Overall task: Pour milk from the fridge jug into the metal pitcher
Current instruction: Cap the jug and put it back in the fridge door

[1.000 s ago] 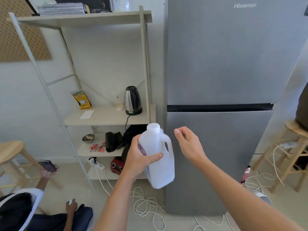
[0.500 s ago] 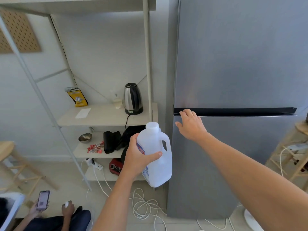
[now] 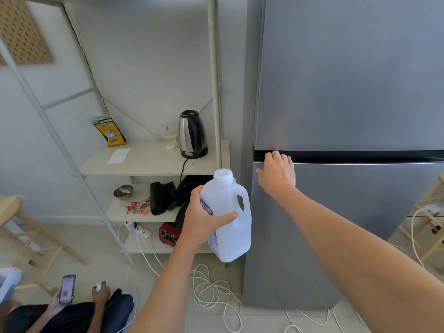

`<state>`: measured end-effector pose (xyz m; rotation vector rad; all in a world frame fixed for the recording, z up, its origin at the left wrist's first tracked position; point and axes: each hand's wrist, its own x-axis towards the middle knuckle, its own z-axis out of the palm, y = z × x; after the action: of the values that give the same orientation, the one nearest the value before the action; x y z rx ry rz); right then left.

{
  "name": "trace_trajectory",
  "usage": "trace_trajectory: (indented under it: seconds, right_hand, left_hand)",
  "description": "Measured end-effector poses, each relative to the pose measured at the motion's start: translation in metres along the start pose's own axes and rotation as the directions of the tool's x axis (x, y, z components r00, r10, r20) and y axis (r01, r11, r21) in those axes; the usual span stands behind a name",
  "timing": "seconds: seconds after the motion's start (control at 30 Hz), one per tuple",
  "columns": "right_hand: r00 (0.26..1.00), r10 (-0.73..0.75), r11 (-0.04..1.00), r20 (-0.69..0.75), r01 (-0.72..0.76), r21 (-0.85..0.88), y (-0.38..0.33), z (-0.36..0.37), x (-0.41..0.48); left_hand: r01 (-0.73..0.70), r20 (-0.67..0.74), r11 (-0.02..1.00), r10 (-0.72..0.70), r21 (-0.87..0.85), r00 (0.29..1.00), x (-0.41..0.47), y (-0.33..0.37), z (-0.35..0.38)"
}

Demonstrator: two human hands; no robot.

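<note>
My left hand [image 3: 204, 223] grips a white plastic milk jug [image 3: 229, 234] by its body, upright, cap on, handle turned toward the fridge. It hangs just left of the grey fridge [image 3: 348, 80], whose two doors are both closed. My right hand [image 3: 276, 175] rests on the top left corner of the lower fridge door [image 3: 348, 224], its fingers curled into the dark gap between the doors. No metal pitcher shows in this view.
A pale shelf unit [image 3: 153, 164] stands left of the fridge with a kettle [image 3: 192, 134], a small metal bowl [image 3: 123, 191] and dark bags. White cables [image 3: 211, 289] lie on the floor. A person [image 3: 72, 308] sits bottom left with a phone. Wooden stools stand at both sides.
My right hand moved up from mid-air to the fridge and hooked its fingers over the lower door's top edge. The jug stayed in my left hand as I stepped closer.
</note>
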<state>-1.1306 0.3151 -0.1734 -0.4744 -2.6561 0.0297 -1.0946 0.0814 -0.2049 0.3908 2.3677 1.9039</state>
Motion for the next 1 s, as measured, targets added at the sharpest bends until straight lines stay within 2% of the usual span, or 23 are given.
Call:
trace_trajectory:
  seconds: [0.57, 0.8, 1.0]
  right_hand:
    - [0.998, -0.007, 0.995, -0.062, 0.014, 0.100, 0.006, 0.005, -0.001]
    - [0.967, -0.023, 0.973, -0.254, 0.080, 0.217, 0.018, -0.004, -0.066]
    - [0.980, 0.063, 0.956, -0.188, -0.005, 0.294, 0.020, -0.040, -0.126]
  left_hand:
    - [0.012, 0.026, 1.000, -0.012, -0.015, 1.000, 0.012, -0.021, -0.011]
    - [0.009, 0.019, 1.000, -0.009, -0.003, 1.000, 0.021, -0.029, -0.018]
    - [-0.007, 0.055, 1.000, 0.008, -0.019, 0.998, 0.015, -0.028, -0.001]
